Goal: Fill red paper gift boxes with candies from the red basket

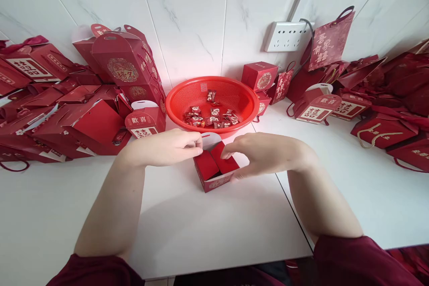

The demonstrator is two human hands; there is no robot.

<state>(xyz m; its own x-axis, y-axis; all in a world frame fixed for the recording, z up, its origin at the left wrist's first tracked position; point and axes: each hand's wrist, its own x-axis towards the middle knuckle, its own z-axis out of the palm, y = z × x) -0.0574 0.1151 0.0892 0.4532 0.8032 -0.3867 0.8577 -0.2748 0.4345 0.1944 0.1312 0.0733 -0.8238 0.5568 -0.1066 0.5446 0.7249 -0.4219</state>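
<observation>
- 1 red box (219, 182), open top, w/ red flaps (206, 165): on white table (201, 232), just in front of basket.
- My L grip (197, 145): fingers curled at box's L rear; can't tell if pinching.
- My R grip (229, 165): part open, bent fingers over R flap, thumb nr. front R corner.
- 1 red basket (176, 103), w/ wrapped pcs. (214, 114)
- Red cartons (122, 65), stacked, L.
- Cartons & bags, asst. (315, 109), R.

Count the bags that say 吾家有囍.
2: a large one, just right of the socket strip, and a small one, below the strip. More may be hidden in the heap at the right.
</observation>
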